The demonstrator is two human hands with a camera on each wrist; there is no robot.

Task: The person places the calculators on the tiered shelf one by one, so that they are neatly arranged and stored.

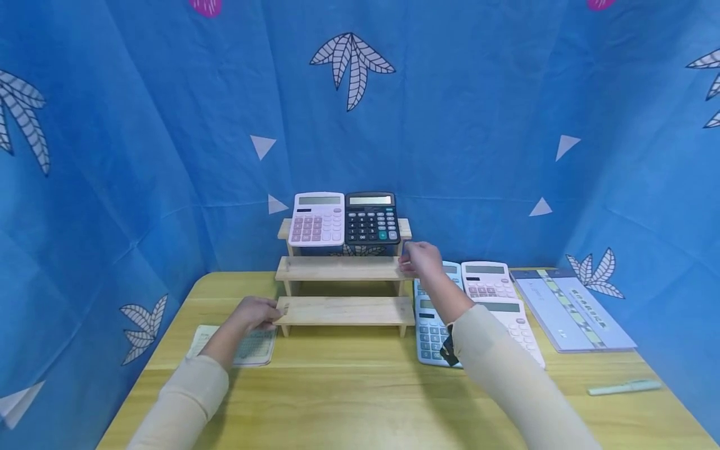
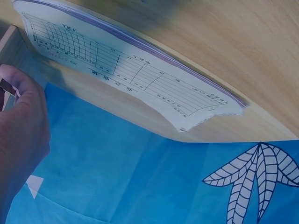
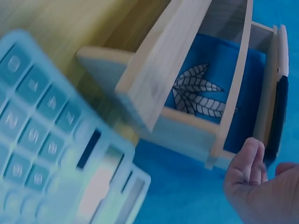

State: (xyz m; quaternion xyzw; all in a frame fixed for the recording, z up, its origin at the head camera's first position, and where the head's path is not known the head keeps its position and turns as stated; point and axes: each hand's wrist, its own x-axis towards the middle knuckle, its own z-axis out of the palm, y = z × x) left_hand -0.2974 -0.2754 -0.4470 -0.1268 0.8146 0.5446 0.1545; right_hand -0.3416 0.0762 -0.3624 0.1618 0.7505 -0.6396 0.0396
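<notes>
Head view: at centre, the three-tier wooden stand (image 1: 337, 269) is flanked by the left hand (image 1: 253, 312), whose grip cannot be told, and the right hand (image 1: 423, 259), thumb and fingers apart. Adjustment seems in hand; steady, even contact is called for.

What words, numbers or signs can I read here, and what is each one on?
"0", "00", "+": keys on the black calculator; the rest too small.
"1", "4", "7": keys on the front blue calculator; the rest blurred.
White calculators: key marks too small.
Pale folder: Chinese-looking characters, too small.
Paper pad: printed form, too small and blurred.
Wooden stand: no writing visible.
</notes>
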